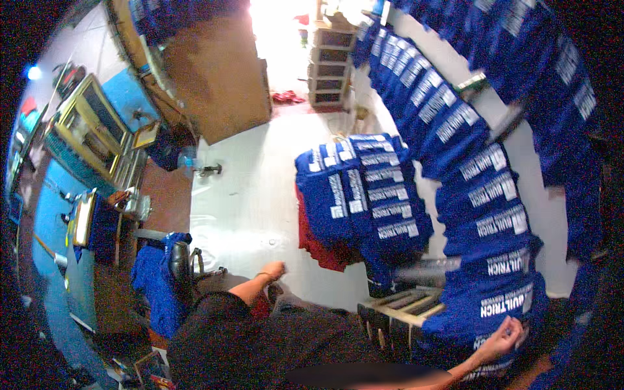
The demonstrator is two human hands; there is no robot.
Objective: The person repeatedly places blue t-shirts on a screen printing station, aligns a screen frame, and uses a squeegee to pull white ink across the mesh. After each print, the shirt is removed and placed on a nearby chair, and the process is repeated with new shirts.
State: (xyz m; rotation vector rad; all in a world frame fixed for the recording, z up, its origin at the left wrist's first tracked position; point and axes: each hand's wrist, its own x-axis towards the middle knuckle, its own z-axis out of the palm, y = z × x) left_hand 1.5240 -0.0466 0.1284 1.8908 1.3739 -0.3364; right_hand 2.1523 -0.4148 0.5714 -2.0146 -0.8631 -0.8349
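My right hand (504, 339) is over the nearest of a long row of blue printed garments (494, 227), probably shirts, at the right. Its fingers are bent and drawn together by the white print; whether they pinch any cloth cannot be made out. Low in the middle, my left hand (274, 270) is closed in front of my body, apart from the garments, with nothing visible in it. Ahead of me a stack of blue garments (351, 195) with white print lies on top of dark red cloth (322, 240).
A slatted wooden stool or rack (406, 305) stands between me and the row. More blue garments (559, 71) hang at the far right. A large brown board (211, 78) and a shelf rack (329, 65) are at the back. Blue cloth (156, 279) drapes at my left.
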